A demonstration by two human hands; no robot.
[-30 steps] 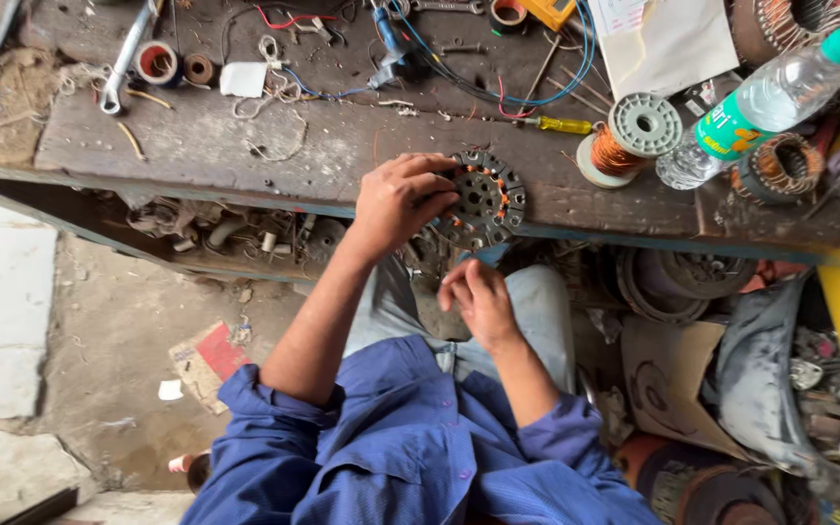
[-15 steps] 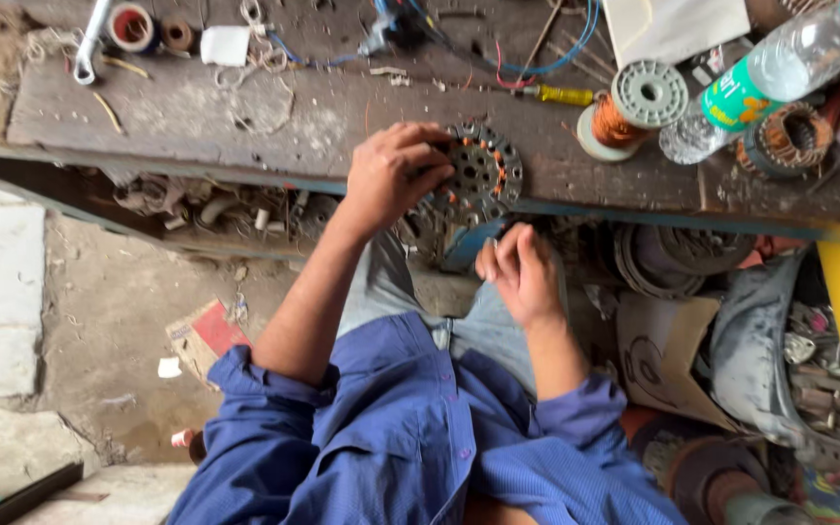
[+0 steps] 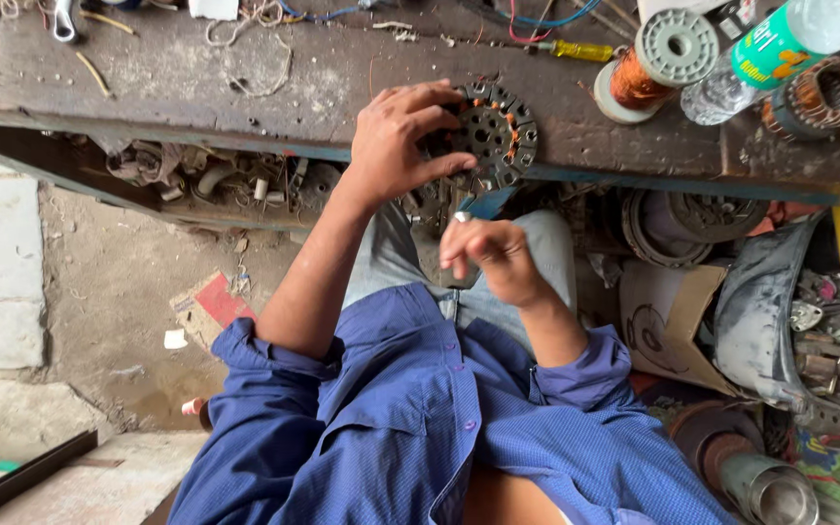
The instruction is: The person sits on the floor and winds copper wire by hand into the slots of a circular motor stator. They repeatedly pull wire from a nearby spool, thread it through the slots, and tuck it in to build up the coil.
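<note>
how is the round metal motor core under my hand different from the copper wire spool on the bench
The motor core lies flat at the bench edge, dark and perforated, with slotted teeth around its rim, and the left hand grips it. The wire spool lies on its side, untouched, with pale flanges and copper windings. Both are round.

Bare bench (image 3: 177, 78) is left free beside the stator (image 3: 493, 136). Its other side is blocked by a copper spool (image 3: 658, 60) and a bottle (image 3: 780, 49).

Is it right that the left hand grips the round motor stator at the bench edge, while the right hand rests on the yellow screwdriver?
Not quite. The left hand does grip the stator, but the head view shows the right hand held over the lap, far from the yellow screwdriver on the bench.
</note>
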